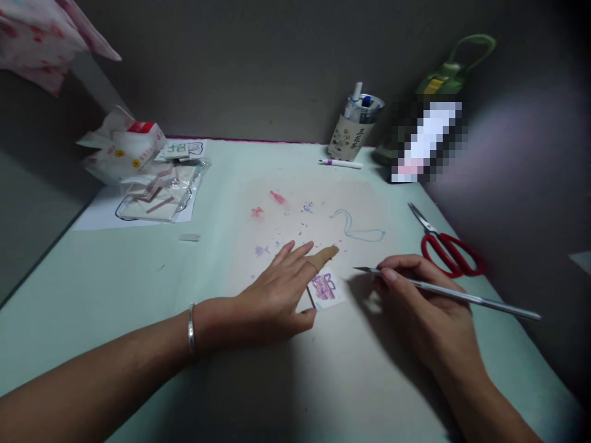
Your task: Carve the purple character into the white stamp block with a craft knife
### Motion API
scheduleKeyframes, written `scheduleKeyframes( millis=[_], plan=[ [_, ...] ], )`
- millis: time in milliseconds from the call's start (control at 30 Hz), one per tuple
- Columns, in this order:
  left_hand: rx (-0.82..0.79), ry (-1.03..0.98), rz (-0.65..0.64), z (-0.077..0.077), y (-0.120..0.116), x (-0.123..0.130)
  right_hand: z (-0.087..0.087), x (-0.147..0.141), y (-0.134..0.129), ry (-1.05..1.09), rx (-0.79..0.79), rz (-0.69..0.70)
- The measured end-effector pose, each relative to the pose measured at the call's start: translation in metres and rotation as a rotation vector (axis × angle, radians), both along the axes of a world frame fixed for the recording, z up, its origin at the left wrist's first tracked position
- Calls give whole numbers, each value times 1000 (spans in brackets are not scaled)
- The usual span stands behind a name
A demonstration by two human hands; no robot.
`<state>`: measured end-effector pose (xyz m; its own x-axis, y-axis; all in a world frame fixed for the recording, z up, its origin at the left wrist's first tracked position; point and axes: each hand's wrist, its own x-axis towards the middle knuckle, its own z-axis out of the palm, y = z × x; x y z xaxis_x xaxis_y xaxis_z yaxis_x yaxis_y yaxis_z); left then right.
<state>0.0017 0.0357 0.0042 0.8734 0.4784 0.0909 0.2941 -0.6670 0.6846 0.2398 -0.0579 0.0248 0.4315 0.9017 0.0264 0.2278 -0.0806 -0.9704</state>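
Right hand (429, 307) pinches craft knife (480, 300)
Left hand (277, 295) spreads, partly hiding purple-marked white piece (325, 290); red-handled scissors (450, 249) lie beyond.

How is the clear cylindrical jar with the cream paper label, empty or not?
Not empty: white and blue pens stick out of the jar.

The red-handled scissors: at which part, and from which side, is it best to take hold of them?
Probably best by the red handles of the scissors, coming from the near side. They lie flat, with the handle loops toward the person and the pointed blades facing away. The right hand is closest, but it holds a craft knife.
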Motion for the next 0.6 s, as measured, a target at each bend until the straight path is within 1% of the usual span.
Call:
scheduleKeyframes(
  millis=[100, 167, 200, 333, 400, 500, 600],
  plan=[
    [-70, -3, 76, 0, -4, 4, 4, -4, -1, -19, -16, 35],
    [-81, -27, 120, 0, -7, 6, 6, -7, -1, -34, -44, 76],
    [-79, -42, 122, 0, -8, 6, 6, -8, -1, -25, -52, 96],
    [-36, -93, 42, -2, -13, 5, 6, -12, -1, 59, -69, 156],
    [-28, -119, 46, -4, -14, 5, 5, -13, -1, 54, -94, 156],
    [-83, -116, 82, -6, -11, 6, 4, -13, 0, 4, -98, 188],
    [-106, -99, 37, -4, -5, 4, 2, -12, 1, -17, -101, 232]
  ],
)
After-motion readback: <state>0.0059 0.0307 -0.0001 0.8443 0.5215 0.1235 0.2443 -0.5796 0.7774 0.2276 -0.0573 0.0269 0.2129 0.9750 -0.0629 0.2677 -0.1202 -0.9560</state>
